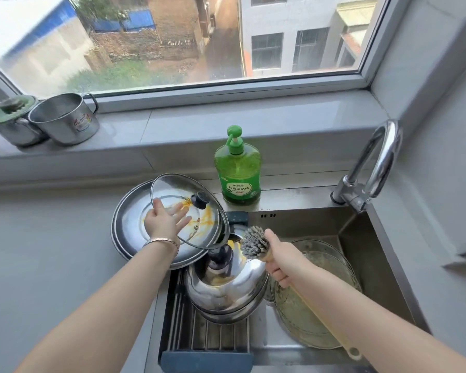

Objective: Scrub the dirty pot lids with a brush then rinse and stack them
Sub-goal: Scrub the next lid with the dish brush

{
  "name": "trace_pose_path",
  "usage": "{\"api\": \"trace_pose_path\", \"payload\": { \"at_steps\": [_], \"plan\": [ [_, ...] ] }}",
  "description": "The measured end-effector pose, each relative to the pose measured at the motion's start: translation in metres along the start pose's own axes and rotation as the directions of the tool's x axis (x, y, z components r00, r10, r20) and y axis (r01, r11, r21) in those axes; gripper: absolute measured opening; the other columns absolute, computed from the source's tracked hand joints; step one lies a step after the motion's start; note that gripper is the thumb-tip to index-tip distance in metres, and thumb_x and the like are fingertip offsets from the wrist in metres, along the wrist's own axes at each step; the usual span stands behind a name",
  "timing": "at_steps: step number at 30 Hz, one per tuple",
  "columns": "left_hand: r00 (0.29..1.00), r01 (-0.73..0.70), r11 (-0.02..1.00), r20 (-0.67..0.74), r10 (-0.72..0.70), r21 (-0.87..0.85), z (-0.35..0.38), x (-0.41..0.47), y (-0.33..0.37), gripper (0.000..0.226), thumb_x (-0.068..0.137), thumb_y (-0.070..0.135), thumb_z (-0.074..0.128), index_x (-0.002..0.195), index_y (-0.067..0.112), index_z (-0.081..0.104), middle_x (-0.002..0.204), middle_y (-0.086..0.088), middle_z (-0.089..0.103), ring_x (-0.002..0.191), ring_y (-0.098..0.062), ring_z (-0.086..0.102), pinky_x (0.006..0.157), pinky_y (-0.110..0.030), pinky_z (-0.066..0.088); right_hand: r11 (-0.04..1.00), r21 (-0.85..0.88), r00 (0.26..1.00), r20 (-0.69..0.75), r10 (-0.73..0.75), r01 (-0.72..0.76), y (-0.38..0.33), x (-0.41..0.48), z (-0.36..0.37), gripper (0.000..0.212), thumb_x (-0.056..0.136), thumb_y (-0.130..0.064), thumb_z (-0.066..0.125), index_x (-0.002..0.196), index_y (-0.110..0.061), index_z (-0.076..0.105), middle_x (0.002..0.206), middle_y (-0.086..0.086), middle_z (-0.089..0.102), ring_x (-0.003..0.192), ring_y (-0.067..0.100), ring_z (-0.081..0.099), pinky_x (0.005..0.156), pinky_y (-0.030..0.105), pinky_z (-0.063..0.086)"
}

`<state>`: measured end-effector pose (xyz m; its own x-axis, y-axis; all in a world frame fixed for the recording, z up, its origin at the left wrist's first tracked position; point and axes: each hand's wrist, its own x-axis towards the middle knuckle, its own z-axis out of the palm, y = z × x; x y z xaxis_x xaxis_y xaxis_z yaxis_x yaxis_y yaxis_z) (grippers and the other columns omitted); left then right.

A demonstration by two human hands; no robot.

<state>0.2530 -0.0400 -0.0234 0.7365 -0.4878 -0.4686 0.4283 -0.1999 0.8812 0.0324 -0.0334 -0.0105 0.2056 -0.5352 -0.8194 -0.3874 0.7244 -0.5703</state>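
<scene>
My left hand grips the rim of a glass lid with a black knob and yellow smears, holding it tilted; my fingers show through the glass. Beneath it a large steel lid lies on the counter. My right hand grips the wooden handle of a brush, bristles raised just right of the glass lid's lower edge. Below the brush, domed steel lids with yellow residue sit stacked on a rack. Dirty glass lids lie in the sink basin.
A green soap bottle stands behind the sink, and the faucet arches at the right. A drain rack spans the sink's left part. Two steel pots sit on the windowsill at left.
</scene>
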Motion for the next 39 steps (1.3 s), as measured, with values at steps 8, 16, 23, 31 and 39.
{"api": "trace_pose_path", "payload": {
  "at_steps": [8,16,23,31,39],
  "plan": [
    [0.995,-0.021,0.999,0.095,0.024,-0.036,-0.017,-0.104,0.013,0.031,0.101,0.038,0.034,0.115,0.01,0.036,0.088,-0.016,0.068,0.056,-0.016,0.07,0.048,-0.026,0.057,0.853,-0.222,0.861,-0.093,-0.5,0.472,0.029,-0.032,-0.032,0.033,0.094,-0.05,0.04,0.094,-0.026,0.063,0.064,-0.015,0.046,0.067,0.007,0.048,0.066,0.025,0.04],
    [0.971,0.148,0.988,0.197,-0.139,-0.034,0.007,-0.18,-0.045,0.053,0.099,0.038,0.038,0.128,-0.006,0.038,0.088,-0.02,0.069,0.074,-0.026,0.07,0.06,-0.033,0.058,0.63,-0.617,0.71,-0.157,-0.686,0.472,0.072,-0.067,-0.047,0.023,0.086,-0.05,0.054,0.107,-0.04,0.057,0.048,-0.009,0.045,0.056,0.007,0.045,0.049,0.023,0.031],
    [0.941,0.209,0.976,0.282,-0.185,-0.058,0.018,-0.202,-0.06,0.034,0.098,0.04,0.039,0.091,0.008,0.044,0.088,-0.02,0.07,0.07,-0.024,0.072,0.065,-0.037,0.059,0.753,-0.392,0.733,-0.237,-0.638,0.529,0.098,-0.07,-0.092,0.012,0.08,-0.043,0.067,0.088,-0.035,0.062,0.05,-0.008,0.045,0.05,0.008,0.039,0.055,0.028,0.034],
    [0.924,0.229,0.973,0.322,-0.209,-0.025,0.023,-0.21,-0.064,0.047,0.097,0.044,0.036,0.096,0.001,0.056,0.083,-0.015,0.071,0.066,-0.02,0.072,0.058,-0.029,0.06,0.706,-0.493,0.689,-0.259,-0.676,0.508,0.107,-0.07,-0.095,0.051,0.082,-0.051,0.063,0.13,-0.041,0.05,0.048,-0.012,0.043,0.052,0.006,0.043,0.054,0.022,0.034],
    [0.933,0.194,0.981,0.31,-0.184,-0.003,0.019,-0.211,-0.063,0.045,0.097,0.044,0.039,0.092,0.003,0.057,0.083,-0.013,0.071,0.067,-0.019,0.072,0.057,-0.026,0.059,0.61,-0.512,0.638,-0.148,-0.756,0.604,0.115,-0.086,-0.07,0.052,0.075,-0.056,0.063,0.124,-0.043,0.056,0.049,-0.008,0.038,0.049,0.008,0.041,0.047,0.015,0.029]
  ]
}}
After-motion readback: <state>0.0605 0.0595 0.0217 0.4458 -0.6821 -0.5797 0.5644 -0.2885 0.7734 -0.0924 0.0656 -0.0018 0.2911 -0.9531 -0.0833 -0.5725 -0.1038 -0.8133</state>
